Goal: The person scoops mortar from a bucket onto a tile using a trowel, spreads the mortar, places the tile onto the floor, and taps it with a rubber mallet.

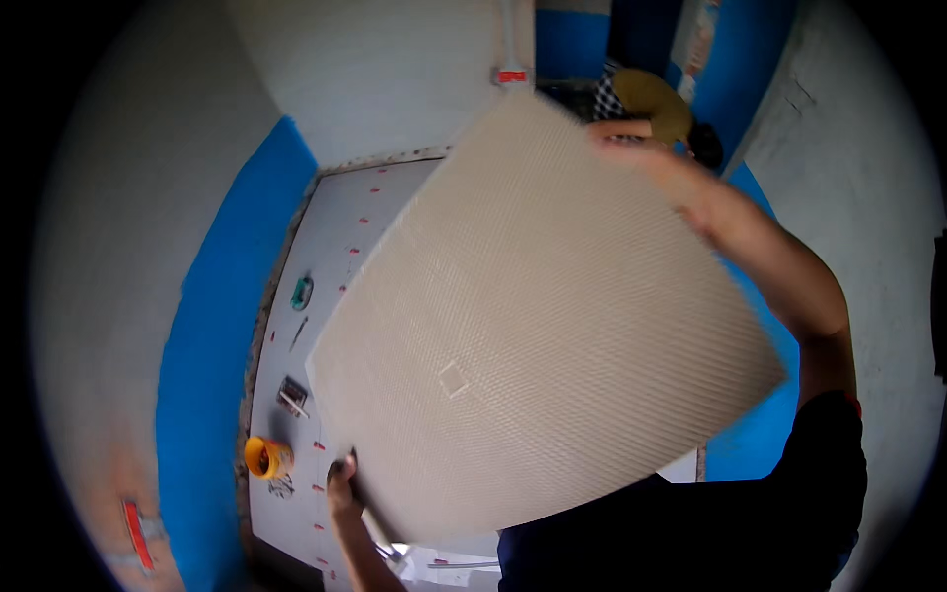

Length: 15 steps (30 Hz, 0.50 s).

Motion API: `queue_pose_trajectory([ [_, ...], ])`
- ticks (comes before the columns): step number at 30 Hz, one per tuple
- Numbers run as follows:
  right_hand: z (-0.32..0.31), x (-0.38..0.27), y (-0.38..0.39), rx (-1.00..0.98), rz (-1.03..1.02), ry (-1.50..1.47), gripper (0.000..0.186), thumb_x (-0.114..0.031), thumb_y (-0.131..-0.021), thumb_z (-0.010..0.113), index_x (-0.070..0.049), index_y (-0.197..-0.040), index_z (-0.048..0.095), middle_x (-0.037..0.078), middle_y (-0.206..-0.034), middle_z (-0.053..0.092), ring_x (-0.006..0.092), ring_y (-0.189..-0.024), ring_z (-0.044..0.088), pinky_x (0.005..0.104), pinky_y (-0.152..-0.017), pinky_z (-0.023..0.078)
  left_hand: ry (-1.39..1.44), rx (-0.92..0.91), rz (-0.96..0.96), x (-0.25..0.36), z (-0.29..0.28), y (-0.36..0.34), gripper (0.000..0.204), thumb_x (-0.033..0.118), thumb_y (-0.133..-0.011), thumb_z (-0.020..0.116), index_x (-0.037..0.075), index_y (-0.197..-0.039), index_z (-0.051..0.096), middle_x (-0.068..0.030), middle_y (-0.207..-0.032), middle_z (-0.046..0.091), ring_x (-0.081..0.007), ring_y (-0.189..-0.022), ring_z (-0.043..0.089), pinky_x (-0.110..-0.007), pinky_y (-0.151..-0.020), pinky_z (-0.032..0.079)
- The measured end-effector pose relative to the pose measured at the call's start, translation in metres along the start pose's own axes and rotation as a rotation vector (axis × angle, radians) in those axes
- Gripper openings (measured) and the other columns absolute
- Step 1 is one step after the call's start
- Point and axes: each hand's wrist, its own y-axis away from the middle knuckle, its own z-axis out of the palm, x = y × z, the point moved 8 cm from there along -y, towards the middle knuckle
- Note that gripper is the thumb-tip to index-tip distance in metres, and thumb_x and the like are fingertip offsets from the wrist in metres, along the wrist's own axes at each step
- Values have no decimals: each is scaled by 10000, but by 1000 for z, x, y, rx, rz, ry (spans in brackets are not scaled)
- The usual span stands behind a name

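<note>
A large beige floor tile [552, 296] is held up tilted, its ribbed back with a small square mark facing me. At its lower left edge, my left hand [342, 485] grips it with the thumb over the rim. My right hand [639, 150] has hold of the upper right edge, and some of its fingers are blurred. Much of the floor is hidden behind the tile.
Pale floor tiles [335, 232] with small red clips lie below. Along the left wall are a yellow bucket [266, 458], a dark box-like tray [292, 396] and a green-handled tool [302, 292]. Another person [656, 104] bends down at the back right. Blue-painted walls [212, 326] flank the floor.
</note>
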Motion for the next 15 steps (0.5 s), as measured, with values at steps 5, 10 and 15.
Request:
queue_pose_trajectory([
  [5, 54, 242, -29, -82, 661, -95, 812, -464, -890, 659, -64, -1514, 329, 216, -1577, 273, 346, -1453, 281, 555, -1115, 307, -431, 86, -192, -60, -110, -24, 525, 318, -865, 733, -76, -1191, 615, -129, -1091, 657, -213, -1016, 617, -348, -921, 487],
  [10, 57, 417, -17, -293, 747, -357, 353, -292, -922, 646, -42, -1169, 667, 103, -1026, 718, 218, -875, 707, 402, -798, 570, -510, -78, -703, -112, 7, -11, 754, 451, -842, 732, -99, -1305, 508, -195, -1255, 602, -279, -1169, 553, -405, -1020, 420],
  [15, 64, 608, 22, -120, 1227, -280, 347, -269, -914, 682, -13, -1148, 675, 165, -1030, 722, 264, -863, 717, 454, -789, 569, -783, -172, -947, -159, 2, -43, 691, 438, -887, 699, -77, -1316, 529, -223, -1228, 619, -373, -1067, 617, -486, -946, 484],
])
